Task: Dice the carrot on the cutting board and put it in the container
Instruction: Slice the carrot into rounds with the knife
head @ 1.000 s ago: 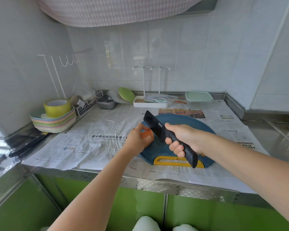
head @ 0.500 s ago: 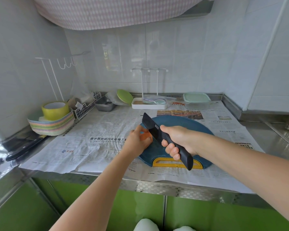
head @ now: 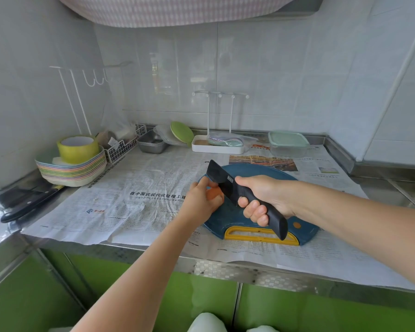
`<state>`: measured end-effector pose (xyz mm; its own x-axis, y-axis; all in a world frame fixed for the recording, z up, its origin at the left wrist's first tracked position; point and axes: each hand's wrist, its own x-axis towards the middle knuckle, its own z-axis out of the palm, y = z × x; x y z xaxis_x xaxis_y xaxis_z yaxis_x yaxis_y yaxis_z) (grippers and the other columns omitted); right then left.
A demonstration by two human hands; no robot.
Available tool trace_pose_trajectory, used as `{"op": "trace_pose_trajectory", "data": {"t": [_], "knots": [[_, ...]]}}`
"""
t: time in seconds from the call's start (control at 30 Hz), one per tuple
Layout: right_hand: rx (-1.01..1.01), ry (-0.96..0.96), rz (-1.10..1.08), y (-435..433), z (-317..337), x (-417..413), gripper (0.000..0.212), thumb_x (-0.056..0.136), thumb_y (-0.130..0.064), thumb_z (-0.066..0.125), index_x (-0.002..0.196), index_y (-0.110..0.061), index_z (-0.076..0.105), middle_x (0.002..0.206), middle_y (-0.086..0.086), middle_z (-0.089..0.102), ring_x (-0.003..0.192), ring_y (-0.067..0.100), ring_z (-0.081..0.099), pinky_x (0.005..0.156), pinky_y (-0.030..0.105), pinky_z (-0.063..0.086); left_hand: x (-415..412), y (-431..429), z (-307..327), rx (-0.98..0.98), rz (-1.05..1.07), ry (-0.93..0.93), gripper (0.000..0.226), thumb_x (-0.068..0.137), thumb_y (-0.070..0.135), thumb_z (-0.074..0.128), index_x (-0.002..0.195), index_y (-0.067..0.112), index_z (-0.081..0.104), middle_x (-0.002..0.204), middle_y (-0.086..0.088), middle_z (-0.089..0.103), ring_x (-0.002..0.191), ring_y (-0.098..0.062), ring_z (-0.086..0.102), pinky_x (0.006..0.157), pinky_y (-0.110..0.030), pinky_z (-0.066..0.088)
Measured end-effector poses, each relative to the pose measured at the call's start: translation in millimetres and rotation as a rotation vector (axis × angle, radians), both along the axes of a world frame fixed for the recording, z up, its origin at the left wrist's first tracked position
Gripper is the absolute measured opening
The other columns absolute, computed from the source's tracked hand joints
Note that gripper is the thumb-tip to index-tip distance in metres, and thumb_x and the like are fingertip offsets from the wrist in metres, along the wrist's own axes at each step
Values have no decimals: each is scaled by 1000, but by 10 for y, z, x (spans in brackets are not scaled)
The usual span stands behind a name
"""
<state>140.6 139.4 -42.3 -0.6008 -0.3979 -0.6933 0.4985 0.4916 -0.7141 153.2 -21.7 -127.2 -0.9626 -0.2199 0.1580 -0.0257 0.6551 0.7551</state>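
A round blue cutting board (head: 261, 173) with a yellow handle lies on newspaper at the counter's front. My left hand (head: 200, 200) curls around an orange piece of carrot (head: 215, 194) at the board's left edge; most of the carrot is hidden by my fingers. My right hand (head: 264, 196) grips the handle of a black knife (head: 219, 176), whose blade angles up and left, just right of the carrot. A small orange carrot slice (head: 296, 225) lies near the board's handle. A clear container with a pale green lid (head: 287, 142) stands at the back right.
Stacked pastel plates with a yellow-green bowl (head: 74, 164) sit at the left, beside a wire basket (head: 122, 146) and a steel tray (head: 152, 143). A white rack tray (head: 217, 146) stands at the back. Another dark-handled knife (head: 31, 202) lies at the far left.
The view has shifted slightly. Both hands stay at the board's left edge, with the knife blade still against the carrot; its handle end has dropped a little lower.
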Motion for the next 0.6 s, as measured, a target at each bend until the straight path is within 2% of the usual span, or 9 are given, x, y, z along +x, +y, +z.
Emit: {"op": "trace_pose_trajectory", "data": {"t": [0.17,0.33,0.5,0.6], "knots": [[26,3,7,-33,-15,-26,59,99,-62,27,65,-16,39,43,-3,32,30,9,28,30,17,27,-7,8,24,-5,-4,1,30,89,24,59,117,18,49,99,0,41,88,-14,42,73,-22,32],[54,12,10,-86,-58,-46,58,99,-63,28,67,-16,39,44,-3,31,30,9,27,31,17,27,-8,-4,12,-20,2,0,33,90,25,59,120,17,48,100,-1,40,86,-14,41,67,-20,29],[63,18,3,-112,-89,-55,58,98,-64,29,67,-16,39,44,-3,31,30,9,28,31,16,27,-9,-18,7,7,-4,8,34,89,25,60,120,16,48,101,-2,40,89,-17,42,74,-22,31],[65,20,-6,-127,-116,-56,58,98,-64,30,68,-16,40,44,-3,31,30,10,28,31,17,28,-16,-21,-1,10,-12,20,33,90,23,58,120,15,48,86,7,38,92,-15,39,69,-19,27]]}}
